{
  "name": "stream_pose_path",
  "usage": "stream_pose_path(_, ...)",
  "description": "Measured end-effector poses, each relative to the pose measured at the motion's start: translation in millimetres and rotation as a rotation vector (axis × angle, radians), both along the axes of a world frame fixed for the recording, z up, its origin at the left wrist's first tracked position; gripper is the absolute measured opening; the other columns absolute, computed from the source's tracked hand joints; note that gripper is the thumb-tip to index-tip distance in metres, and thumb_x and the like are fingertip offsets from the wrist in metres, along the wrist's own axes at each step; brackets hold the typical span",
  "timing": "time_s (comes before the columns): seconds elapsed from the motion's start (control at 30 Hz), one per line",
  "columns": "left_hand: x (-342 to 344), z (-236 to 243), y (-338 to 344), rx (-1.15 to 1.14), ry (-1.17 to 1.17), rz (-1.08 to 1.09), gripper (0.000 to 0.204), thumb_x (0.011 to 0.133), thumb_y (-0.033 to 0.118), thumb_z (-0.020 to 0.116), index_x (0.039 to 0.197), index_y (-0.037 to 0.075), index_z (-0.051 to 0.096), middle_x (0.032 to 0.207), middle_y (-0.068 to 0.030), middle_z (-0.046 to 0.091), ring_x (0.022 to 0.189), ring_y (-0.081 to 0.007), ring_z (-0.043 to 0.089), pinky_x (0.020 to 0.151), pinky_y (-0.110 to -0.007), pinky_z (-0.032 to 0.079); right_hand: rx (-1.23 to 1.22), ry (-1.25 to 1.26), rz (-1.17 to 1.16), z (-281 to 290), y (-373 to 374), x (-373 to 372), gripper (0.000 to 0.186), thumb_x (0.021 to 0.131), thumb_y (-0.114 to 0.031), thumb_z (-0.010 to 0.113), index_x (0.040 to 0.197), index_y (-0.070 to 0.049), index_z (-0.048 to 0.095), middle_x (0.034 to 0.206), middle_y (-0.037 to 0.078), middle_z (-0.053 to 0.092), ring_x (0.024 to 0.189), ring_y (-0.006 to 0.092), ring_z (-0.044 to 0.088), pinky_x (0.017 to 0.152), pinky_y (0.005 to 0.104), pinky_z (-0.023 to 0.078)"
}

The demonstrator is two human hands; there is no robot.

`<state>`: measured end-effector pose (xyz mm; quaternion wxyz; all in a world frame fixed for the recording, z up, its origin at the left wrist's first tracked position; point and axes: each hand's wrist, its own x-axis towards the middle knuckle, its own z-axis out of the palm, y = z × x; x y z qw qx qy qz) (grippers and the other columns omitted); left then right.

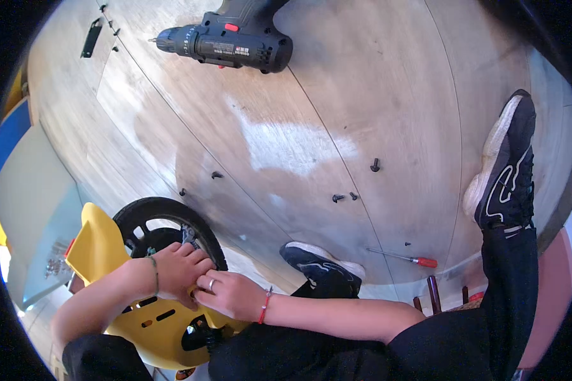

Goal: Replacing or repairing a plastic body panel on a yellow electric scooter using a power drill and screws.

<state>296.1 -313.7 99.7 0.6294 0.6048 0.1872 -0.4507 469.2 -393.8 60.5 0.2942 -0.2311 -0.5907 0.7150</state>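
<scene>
Fingers of the left hand bend above the yellow shell; the right hand curls its own against them; I cannot tell whether either grips anything. White lettering marks the drill, well apart on the floor. The yellow shell lies under both hands, the wheel just beyond.

Head-worn, steeply downward fisheye view

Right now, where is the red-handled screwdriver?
In the head view, the red-handled screwdriver lies on the wooden floor at the lower right, to the right of the lower dark shoe, just below a tiny dark piece.
</scene>
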Motion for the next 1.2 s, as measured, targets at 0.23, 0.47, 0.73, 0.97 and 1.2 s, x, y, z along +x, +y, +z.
stream_pose_path(0.23,-1,0,-6,0.048,-0.019,0.024,0.081,0.056,0.054,0.076,0.118,0.011,0.046,0.113,-0.0077,0.051,0.105,-0.0278,0.048,0.087,-0.039,0.038,-0.073,0.032,-0.019,-1,-6,-3,0.020,0.076,-0.014,0.059,0.095,-0.005,0.058,0.088,0.007,0.053,0.079,0.0208,0.057,0.063,0.0312,0.050)
stream_pose_path(0.47,3,-2,0,0.019,0.007,-0.016,0.080,0.054,0.047,0.079,0.117,0.011,0.046,0.113,-0.0077,0.051,0.105,-0.0282,0.049,0.087,-0.040,0.039,-0.083,0.063,-0.007,-7,-5,-2,0.017,0.076,-0.010,0.058,0.093,-0.004,0.060,0.087,0.009,0.056,0.078,0.0234,0.059,0.064,0.0317,0.051)
stream_pose_path(0.73,3,-3,1,-0.007,0.006,0.008,0.079,0.056,0.046,0.079,0.118,0.011,0.045,0.112,-0.0071,0.050,0.105,-0.0269,0.047,0.088,-0.038,0.038,-0.315,0.025,-0.081,-1,-7,-2,0.015,0.074,-0.005,0.067,0.088,-0.005,0.061,0.089,0.008,0.058,0.075,0.0256,0.061,0.066,0.0329,0.051)
stream_pose_path(0.97,1,-3,-1,-0.002,0.001,0.017,0.078,0.057,0.046,0.078,0.117,0.009,0.045,0.111,-0.0077,0.050,0.105,-0.0272,0.047,0.089,-0.038,0.038,-0.326,0.056,-0.082,-4,-10,-3,0.019,0.075,-0.006,0.068,0.090,-0.005,0.058,0.091,0.010,0.058,0.077,0.0267,0.061,0.065,0.0337,0.051)
stream_pose_path(1.2,0,-4,-1,-0.003,-0.008,0.024,0.079,0.057,0.047,0.078,0.118,0.008,0.046,0.112,-0.0081,0.050,0.106,-0.0275,0.047,0.090,-0.038,0.037,-0.328,0.056,-0.078,-5,-10,-1,0.021,0.074,-0.007,0.068,0.092,-0.004,0.057,0.092,0.010,0.058,0.078,0.0271,0.061,0.066,0.0338,0.051)
